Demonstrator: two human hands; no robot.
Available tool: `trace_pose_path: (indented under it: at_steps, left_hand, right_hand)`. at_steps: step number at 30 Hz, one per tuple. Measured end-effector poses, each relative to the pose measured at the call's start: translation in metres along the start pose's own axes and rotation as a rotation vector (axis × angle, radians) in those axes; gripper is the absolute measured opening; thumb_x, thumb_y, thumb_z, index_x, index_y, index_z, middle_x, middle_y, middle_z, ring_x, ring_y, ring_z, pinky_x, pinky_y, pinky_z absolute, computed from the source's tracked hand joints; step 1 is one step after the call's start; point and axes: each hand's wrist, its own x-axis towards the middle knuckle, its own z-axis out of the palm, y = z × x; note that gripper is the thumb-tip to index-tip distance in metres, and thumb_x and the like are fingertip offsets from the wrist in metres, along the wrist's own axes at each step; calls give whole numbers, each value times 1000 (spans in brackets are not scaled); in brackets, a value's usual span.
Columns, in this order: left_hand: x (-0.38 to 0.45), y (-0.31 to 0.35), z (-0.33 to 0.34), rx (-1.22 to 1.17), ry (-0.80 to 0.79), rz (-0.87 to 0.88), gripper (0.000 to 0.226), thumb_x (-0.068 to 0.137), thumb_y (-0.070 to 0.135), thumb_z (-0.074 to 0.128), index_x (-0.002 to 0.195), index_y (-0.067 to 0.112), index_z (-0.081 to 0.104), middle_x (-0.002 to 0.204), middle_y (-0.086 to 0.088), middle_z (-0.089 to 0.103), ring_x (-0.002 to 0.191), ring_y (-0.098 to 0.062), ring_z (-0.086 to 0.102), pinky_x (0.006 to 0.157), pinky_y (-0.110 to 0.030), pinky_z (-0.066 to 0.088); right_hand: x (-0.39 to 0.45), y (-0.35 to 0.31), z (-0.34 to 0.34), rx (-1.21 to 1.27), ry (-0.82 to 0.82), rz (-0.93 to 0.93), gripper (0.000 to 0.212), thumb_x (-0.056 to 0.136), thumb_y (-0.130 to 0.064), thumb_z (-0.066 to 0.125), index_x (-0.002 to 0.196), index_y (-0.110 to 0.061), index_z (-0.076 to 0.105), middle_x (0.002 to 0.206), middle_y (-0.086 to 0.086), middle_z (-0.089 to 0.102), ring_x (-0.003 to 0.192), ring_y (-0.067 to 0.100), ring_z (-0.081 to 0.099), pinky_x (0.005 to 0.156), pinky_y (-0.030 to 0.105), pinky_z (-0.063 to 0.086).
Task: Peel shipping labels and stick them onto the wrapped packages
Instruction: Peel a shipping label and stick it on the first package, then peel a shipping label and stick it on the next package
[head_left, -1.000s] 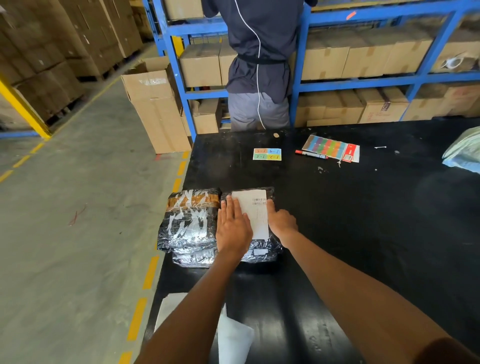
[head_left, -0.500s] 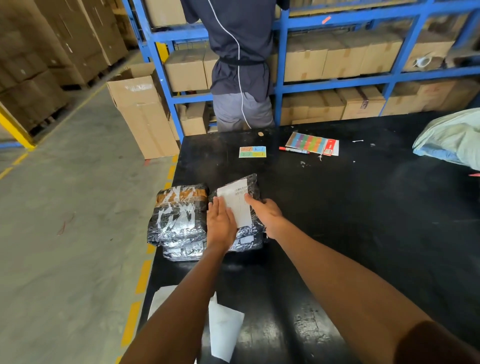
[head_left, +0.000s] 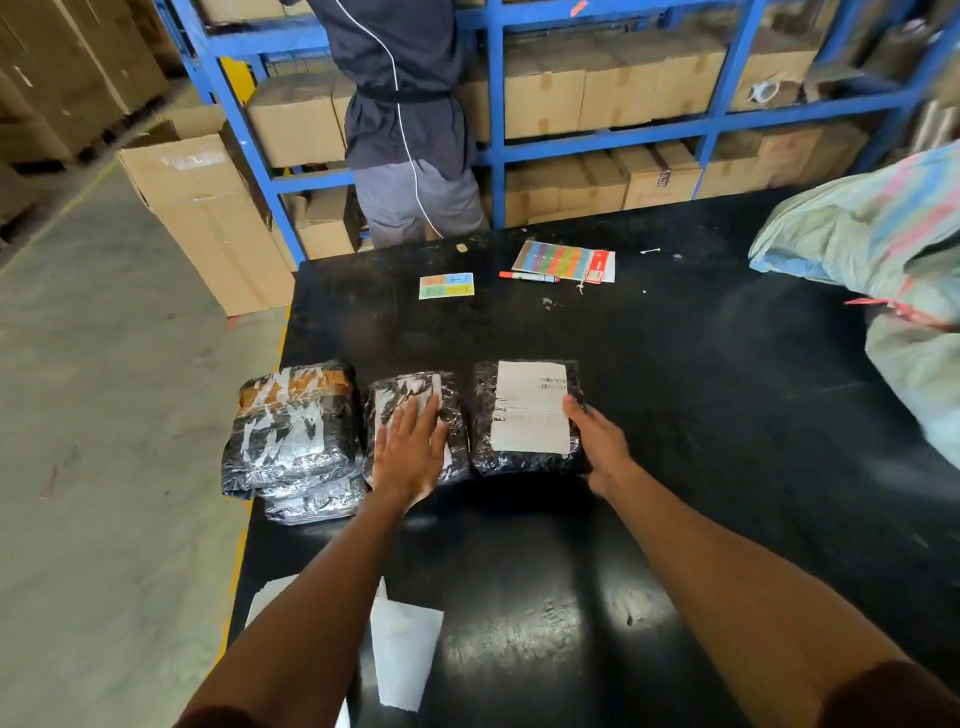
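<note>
Three black wrapped packages lie in a row on the black table (head_left: 675, 467). The right package (head_left: 524, 460) carries a white shipping label (head_left: 527, 410); my right hand (head_left: 600, 441) grips its right edge, thumb on the label. My left hand (head_left: 410, 452) lies flat, fingers straight, on the middle package (head_left: 454, 410), which has white patches on top. The left package (head_left: 291, 421) sits on top of another one at the table's left edge. White paper sheets (head_left: 402, 649) lie near me, partly under my left forearm.
A person (head_left: 405, 119) stands at the table's far side, facing blue shelves (head_left: 597, 140) of cartons. A coloured sticker sheet (head_left: 563, 260), a red marker (head_left: 527, 277) and a small coloured card (head_left: 447, 286) lie far. A woven sack (head_left: 883, 244) sits right. An open carton (head_left: 202, 208) stands on the floor left.
My right hand has carried the labelled package off the stack and set it down to the right. My left hand now rests on the package that lay beneath it.
</note>
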Motion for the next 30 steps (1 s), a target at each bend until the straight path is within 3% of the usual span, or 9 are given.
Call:
trace_pose_path:
  at_steps: [2,5,11,15,18,21,24,26,30]
  left_hand:
    - [-1,-2,6,55,-13,-16,56,103,46,17,155,31,2,164,-4,-1,151,-22,-3,122,-46,-1]
    - [-1,-2,16,95,11,-17,57,103,46,16,156,31,0,165,-4,-2,152,-23,-4,122,-47,-3]
    - [-2,-8,21,77,57,16,56,103,45,21,156,29,7,164,-5,4,152,-25,1,122,-47,0]
    - [-5,-8,22,94,78,21,57,103,45,19,156,29,5,164,-4,0,151,-24,-4,122,-45,-3]
    - [-8,-6,24,113,91,9,57,103,46,15,156,30,0,164,-2,-4,151,-22,-7,123,-45,-4]
    - [-18,-6,25,113,116,28,60,100,49,11,156,29,4,164,-1,-3,151,-22,-6,122,-43,-5]
    - [-42,-14,26,103,133,90,61,99,46,19,156,26,12,164,-1,3,152,-25,0,123,-44,0]
    - [-63,-28,26,64,115,125,61,98,33,37,155,25,20,164,-1,11,152,-24,7,123,-46,7]
    - [-114,-62,24,-67,112,100,54,88,22,38,140,18,51,150,-8,44,137,-30,43,107,-51,41]
  right_hand:
    - [1,8,-20,-7,46,-27,49,82,-37,76,126,-21,60,117,-2,67,103,22,63,78,37,55]
    - [4,24,-37,-82,18,-15,60,72,-39,81,125,-19,64,112,1,72,99,21,68,90,41,56]
    - [9,41,-44,-221,27,-35,37,94,-37,63,128,-23,62,116,-3,67,94,10,64,81,23,50]
    - [27,37,-38,-790,165,-119,49,97,-50,46,133,-20,56,135,11,55,122,32,51,106,41,42]
    - [24,34,-28,-988,183,-156,54,99,-45,43,144,-15,41,147,15,35,132,37,40,107,45,37]
    - [13,40,-15,-1224,237,-403,55,96,-37,52,144,-16,38,151,11,31,136,33,32,106,49,34]
    - [-4,55,8,-1414,104,-704,42,90,-30,57,131,-23,53,151,8,33,139,30,30,107,49,30]
    - [-19,70,29,-1424,-4,-839,32,87,-26,59,119,-24,62,141,5,45,131,28,40,102,46,34]
    - [-50,111,69,-1295,-383,-861,19,91,-18,54,103,-20,68,106,3,63,97,25,62,85,40,49]
